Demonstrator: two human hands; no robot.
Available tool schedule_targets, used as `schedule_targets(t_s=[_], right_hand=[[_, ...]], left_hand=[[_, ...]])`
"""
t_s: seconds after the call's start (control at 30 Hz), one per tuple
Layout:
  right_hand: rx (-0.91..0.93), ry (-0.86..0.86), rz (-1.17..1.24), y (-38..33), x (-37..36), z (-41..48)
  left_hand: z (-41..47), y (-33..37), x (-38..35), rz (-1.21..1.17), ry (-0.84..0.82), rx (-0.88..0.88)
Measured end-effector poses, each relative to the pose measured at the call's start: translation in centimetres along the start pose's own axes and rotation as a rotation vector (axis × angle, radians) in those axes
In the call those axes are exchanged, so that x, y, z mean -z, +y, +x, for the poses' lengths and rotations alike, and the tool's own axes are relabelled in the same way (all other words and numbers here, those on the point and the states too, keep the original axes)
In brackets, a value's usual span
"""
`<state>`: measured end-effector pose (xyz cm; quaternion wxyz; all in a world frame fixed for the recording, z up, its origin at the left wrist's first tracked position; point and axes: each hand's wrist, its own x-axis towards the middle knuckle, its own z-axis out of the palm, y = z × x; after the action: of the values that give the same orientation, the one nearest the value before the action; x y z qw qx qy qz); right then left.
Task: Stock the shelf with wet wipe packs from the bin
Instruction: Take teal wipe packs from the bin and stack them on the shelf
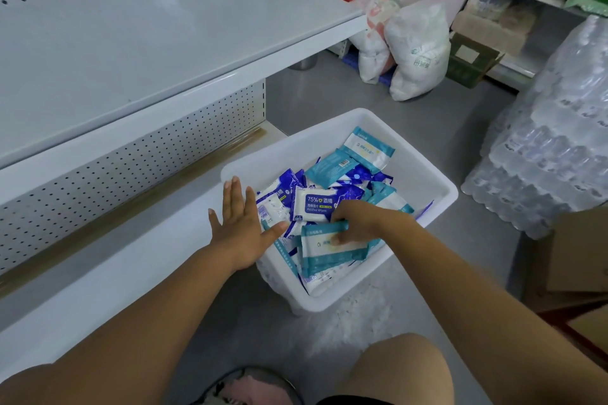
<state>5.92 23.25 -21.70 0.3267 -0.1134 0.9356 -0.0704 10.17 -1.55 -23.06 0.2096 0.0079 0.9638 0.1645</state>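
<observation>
At the bin (424, 171) rim, left hand (240, 223) flat and wide; right hand (358, 223) around a teal pack (329, 255); bottled water (546, 154) beside.

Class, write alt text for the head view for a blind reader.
A right hand grips a teal wet wipe pack in a white bin of packs; the open left hand is spread at its rim, beside a shelf.

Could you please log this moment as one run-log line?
right hand grips teal pack in bin | left hand open at bin rim | shelf: no packs yet
</observation>
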Motion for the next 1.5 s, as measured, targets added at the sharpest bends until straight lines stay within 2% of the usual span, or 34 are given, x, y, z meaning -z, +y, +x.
schedule_targets(t_s=[0.2,0.33,0.43,0.53,0.6,0.77,0.93,1.1,1.27,1.4,1.5], right_hand=[[0.073,-0.005,-0.076,-1.3,-0.5,-0.3],[0.091,0.014,0.003,-1.5,-0.2,-1.1],[0.073,0.102,0.049,-1.5,0.7,-2.1],[0.041,0.239,0.223,-1.7,2.6,-3.8],[0.03,0.318,0.315,-2.3,4.1,-4.9],[0.125,0.415,0.399,-5.8,7.9,-7.0],[0.335,0.371,0.663,-10.8,10.9,-9.6],[0.424,0.345,0.73,-14.9,12.6,-9.6],[0.49,0.334,0.721,-19.1,13.1,-8.5],[0.554,0.355,0.801,-23.2,13.3,-7.4],[0.598,0.332,0.983,-26.6,13.5,-6.5]], left_hand=[[0.0,-0.1,-0.1,-0.023,0.013,-0.006],[0.0,0.0,0.0,-0.04,0.016,-0.01],[-0.3,-0.1,1.0,-0.097,-0.055,-0.009],[-1.1,0.0,3.2,-0.199,-0.118,-0.023],[-1.5,0.1,4.7,-0.313,-0.092,-0.02],[-2.8,-0.5,8.0,-0.774,0.0,-0.062],[-5.2,-2.2,11.6,-1.153,-0.132,-0.211],[-7.7,-4.5,15.3,-1.321,-0.028,-0.27],[-10.6,-7.2,18.1,-1.208,0.031,-0.258],[-13.0,-10.2,19.6,-1.147,0.228,-0.241],[-14.9,-12.5,20.8,-1.199,0.358,-0.19]])
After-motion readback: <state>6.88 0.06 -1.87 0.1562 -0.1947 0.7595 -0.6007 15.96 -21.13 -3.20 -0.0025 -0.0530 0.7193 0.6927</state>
